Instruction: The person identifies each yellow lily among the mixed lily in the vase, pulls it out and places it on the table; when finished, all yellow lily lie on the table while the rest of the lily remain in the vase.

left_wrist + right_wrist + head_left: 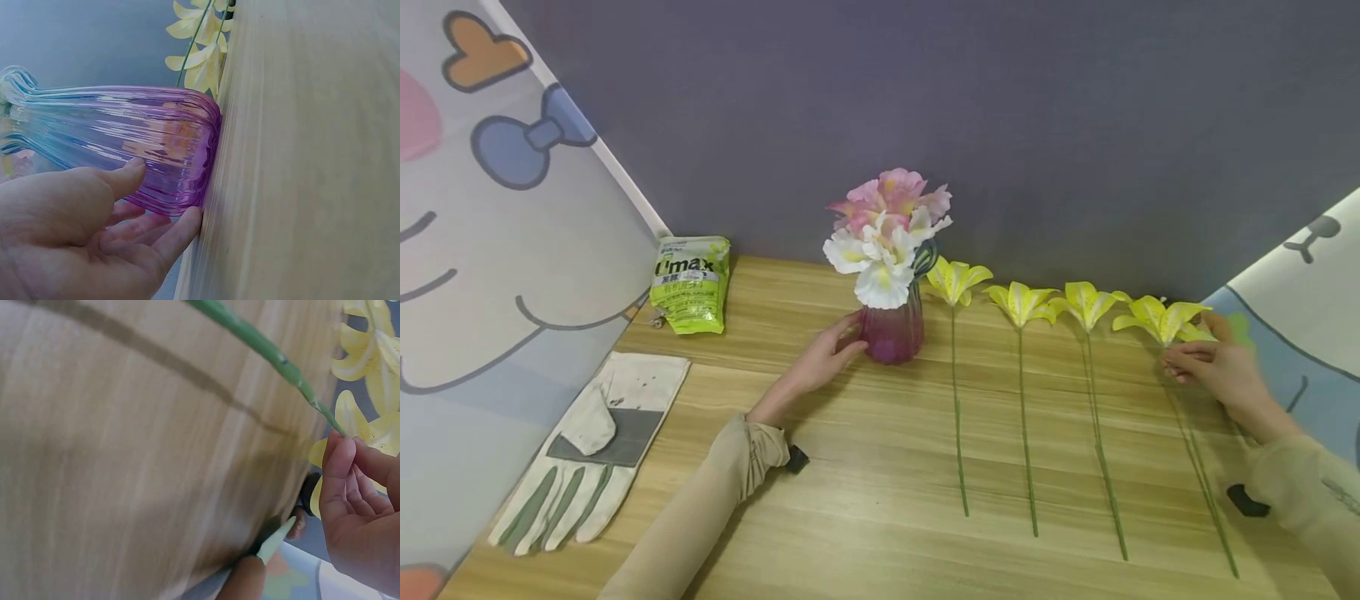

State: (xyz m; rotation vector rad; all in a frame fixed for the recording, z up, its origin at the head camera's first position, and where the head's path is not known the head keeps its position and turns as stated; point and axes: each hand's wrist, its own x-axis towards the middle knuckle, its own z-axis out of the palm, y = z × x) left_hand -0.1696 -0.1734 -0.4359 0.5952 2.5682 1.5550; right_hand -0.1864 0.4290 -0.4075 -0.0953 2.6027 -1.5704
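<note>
A ribbed glass vase [898, 337], blue at the neck and purple at the base, stands upright with pink and white flowers [883, 250] in it. My left hand [823, 358] holds its lower left side; the thumb lies on the glass in the left wrist view, and the fingers are partly hidden behind it. On the far right, my right hand [1225, 379] pinches a yellow artificial lily [1159, 318] just below the bloom. Its green stem [269, 353] stands off the table, casting a shadow. More yellow lilies [1021, 304] lie side by side between the hands.
A cream and grey work glove [617, 433] lies on the wooden table [865, 500] at left. Behind it stands a green and white bag [691, 287]. A dark grey panel [1037, 125] borders the back, with printed panels at both sides.
</note>
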